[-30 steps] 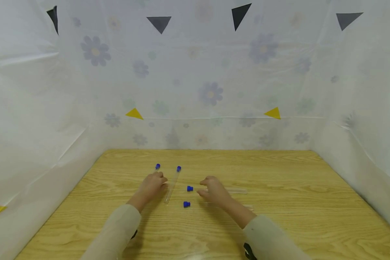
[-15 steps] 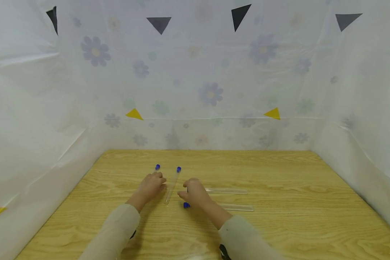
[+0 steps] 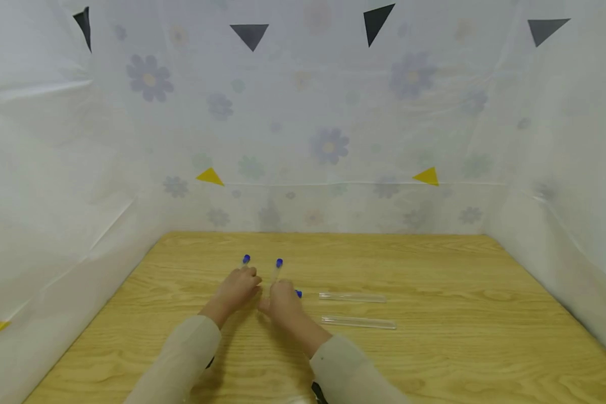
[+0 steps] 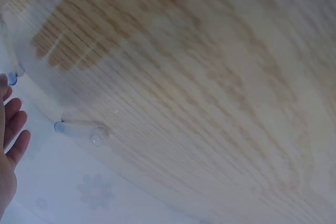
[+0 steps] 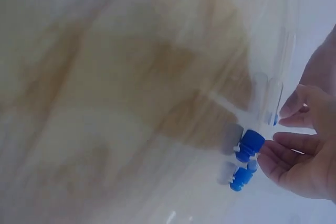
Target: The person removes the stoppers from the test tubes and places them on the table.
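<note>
In the head view my left hand point(image 3: 234, 287) stays at the left, over the lower part of a glass test tube with a blue stopper point(image 3: 246, 258). Its fingers look relaxed and apart in the left wrist view, beside another stoppered tube point(image 4: 81, 127). My right hand point(image 3: 283, 306) is just right of it, overlapping the lower part of a second stoppered tube point(image 3: 275, 274). Loosely bent fingers point(image 5: 294, 142) show in the right wrist view, nothing gripped, close to two loose blue stoppers point(image 5: 252, 140). From the head, one stopper point(image 3: 298, 293) shows; the other is hidden behind the right hand.
Two unstoppered test tubes point(image 3: 352, 297) lie crosswise to the right of the right hand on the wood-grain table point(image 3: 459, 314). White flower-patterned sheeting point(image 3: 293, 123) walls the table at the back and both sides.
My right hand has moved left, away from the unstoppered tubes, past the loose stoppers to the second stoppered tube. The left hand has hardly moved.
</note>
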`<action>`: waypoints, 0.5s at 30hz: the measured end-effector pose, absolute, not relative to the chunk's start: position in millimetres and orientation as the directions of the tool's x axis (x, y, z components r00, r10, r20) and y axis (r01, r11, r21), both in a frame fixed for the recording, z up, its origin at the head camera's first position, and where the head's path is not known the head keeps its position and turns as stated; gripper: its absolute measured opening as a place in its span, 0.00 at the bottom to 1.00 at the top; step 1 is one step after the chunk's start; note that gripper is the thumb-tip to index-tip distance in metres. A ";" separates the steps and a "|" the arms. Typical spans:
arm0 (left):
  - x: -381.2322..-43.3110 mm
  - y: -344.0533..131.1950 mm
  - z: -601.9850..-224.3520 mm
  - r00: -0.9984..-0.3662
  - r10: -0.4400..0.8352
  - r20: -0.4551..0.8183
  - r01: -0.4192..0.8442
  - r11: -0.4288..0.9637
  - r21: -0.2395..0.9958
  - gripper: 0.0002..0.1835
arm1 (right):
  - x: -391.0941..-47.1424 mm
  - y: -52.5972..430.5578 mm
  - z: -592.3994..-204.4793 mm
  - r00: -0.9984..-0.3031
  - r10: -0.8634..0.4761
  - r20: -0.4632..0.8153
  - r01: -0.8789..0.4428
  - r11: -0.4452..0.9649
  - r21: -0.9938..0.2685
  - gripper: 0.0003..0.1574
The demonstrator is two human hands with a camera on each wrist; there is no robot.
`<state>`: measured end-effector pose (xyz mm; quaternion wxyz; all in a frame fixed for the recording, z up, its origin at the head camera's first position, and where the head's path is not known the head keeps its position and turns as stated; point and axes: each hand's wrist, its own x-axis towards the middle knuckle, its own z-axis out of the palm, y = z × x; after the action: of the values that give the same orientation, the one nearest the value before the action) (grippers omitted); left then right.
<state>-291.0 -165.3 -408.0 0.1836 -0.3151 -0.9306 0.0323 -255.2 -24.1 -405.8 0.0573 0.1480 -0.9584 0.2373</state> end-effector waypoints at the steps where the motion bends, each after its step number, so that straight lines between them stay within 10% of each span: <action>1: -291.3 -165.6 -408.1 -0.734 0.601 0.316 0.574 0.798 -0.184 0.06 | -254.6 -26.0 -406.7 -0.952 -0.250 0.176 -0.303 0.848 -0.435 0.19; 15: -294.1 -169.5 -409.6 -0.688 0.673 0.273 0.533 0.723 -0.439 0.05 | -256.4 -27.8 -417.2 -0.948 -0.261 0.183 -0.316 0.836 -0.448 0.19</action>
<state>-294.1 -169.5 -409.6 0.2117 -0.3336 -0.9037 0.1647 -256.4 -27.8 -417.2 0.0573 0.1508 -0.9565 0.2432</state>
